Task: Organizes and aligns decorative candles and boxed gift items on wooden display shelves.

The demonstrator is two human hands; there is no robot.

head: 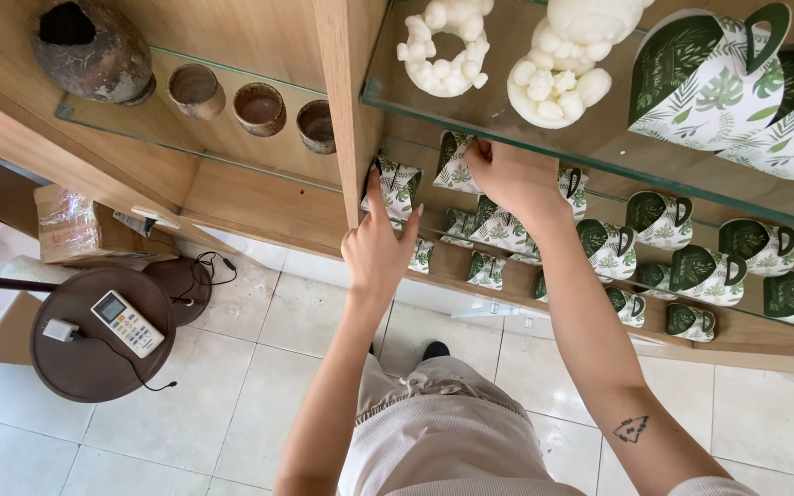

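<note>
A round brown stool (94, 367) bearing a white remote control (128, 323) is seen at far left. The left hand (379, 241), fingers spread, is pressed against a white mug with green leaf print (397, 188) on the glass shelf (599, 165). A matching leaf-print mug (457, 163) just beside is gripped by the right hand (507, 174).

The person wears a pale beige apron (438, 432) with a drawstring tie at the waist. Just above the apron, both forearms are bare; the right forearm (599, 340) bears a small dark geometric tattoo (630, 429).
</note>
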